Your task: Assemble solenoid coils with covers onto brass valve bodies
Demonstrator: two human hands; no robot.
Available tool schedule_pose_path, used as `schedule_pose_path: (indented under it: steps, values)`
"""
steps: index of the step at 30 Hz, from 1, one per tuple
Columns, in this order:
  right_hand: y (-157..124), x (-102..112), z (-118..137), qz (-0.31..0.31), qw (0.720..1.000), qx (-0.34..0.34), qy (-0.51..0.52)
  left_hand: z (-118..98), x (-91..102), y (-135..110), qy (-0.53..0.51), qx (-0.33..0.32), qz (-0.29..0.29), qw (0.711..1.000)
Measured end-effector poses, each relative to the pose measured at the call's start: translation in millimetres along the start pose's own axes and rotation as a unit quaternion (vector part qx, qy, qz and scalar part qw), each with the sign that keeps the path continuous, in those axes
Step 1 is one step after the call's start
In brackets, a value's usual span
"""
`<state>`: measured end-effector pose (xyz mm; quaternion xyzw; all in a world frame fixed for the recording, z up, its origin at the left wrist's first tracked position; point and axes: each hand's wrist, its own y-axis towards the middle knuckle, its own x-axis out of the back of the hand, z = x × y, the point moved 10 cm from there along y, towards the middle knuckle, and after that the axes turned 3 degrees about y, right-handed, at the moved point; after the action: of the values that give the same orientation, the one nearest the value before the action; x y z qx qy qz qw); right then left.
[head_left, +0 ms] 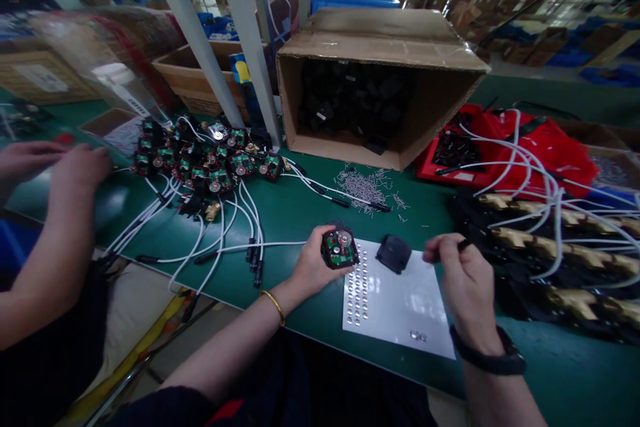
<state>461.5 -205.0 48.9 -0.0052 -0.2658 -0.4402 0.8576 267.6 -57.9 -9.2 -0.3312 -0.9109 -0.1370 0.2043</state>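
Cardboard box (380,47) behind white sheet (400,307) — cap (393,253) on sheet, wired modules (205,160) left

The light is bright and even and seems to come from above, with a soft shine on the white paper sheet (400,303) and the green table top (300,213). The picture bends at the edges. The far shelves look fuzzy, and the open brown cardboard box (440,107) is dark inside.

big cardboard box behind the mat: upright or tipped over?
Tipped on its side. The cardboard box has its open mouth facing the person, flaps spread outward, with black parts piled inside on the lower wall.
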Motion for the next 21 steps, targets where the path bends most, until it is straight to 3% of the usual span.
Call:
schedule_pose_path:
  steps: [2,4,6,9,10,12,14,15,17,19,20,21]
  values:
    - [4.1,-10.0,-9.2,0.054,0.977,-0.004,-0.206,-1.0,-0.2,0.0,-0.009,-0.002,0.002,1.000]
    - [0.1,-35.2,-16.1,0.131,0.928,0.009,-0.349,-0.9,-0.9,0.2,-0.017,-0.004,0.007,1.000]
    - [-8.2,-60.0,-19.8,0.182,0.897,0.021,-0.403,0.7,-0.7,0.7,-0.026,-0.004,0.009,1.000]
    - [-14.9,-75.8,-24.4,0.188,0.900,0.009,-0.392,1.0,1.3,1.1,-0.050,-0.004,0.013,0.999]
    - [-14.6,-74.6,-26.0,0.179,0.916,-0.003,-0.358,-1.0,2.0,0.7,-0.056,-0.005,0.016,0.998]
    - [-13.4,-67.8,-30.5,0.169,0.966,-0.047,-0.190,-8.7,4.2,-1.5,-0.050,-0.007,0.016,0.999]
    - [-15.5,-63.4,-33.3,0.181,0.978,-0.101,0.017,-21.0,6.8,-5.3,-0.011,-0.014,0.006,1.000]
    - [-19.6,-65.0,-34.1,0.198,0.963,-0.137,0.116,-28.1,6.7,-7.4,0.019,-0.021,0.004,1.000]
    - [-32.6,-74.5,-34.6,0.230,0.908,-0.219,0.272,-41.2,1.3,-11.2,0.082,-0.038,0.013,0.996]
    - [-46.4,-87.6,-33.3,0.239,0.844,-0.286,0.386,-49.0,-9.0,-13.7,0.130,-0.052,0.033,0.990]
    - [-51.4,-93.5,-32.8,0.235,0.821,-0.305,0.422,-50.6,-14.0,-14.4,0.147,-0.057,0.041,0.987]
    - [-54.2,-97.6,-33.0,0.231,0.816,-0.308,0.431,-51.0,-18.4,-14.8,0.159,-0.061,0.045,0.984]
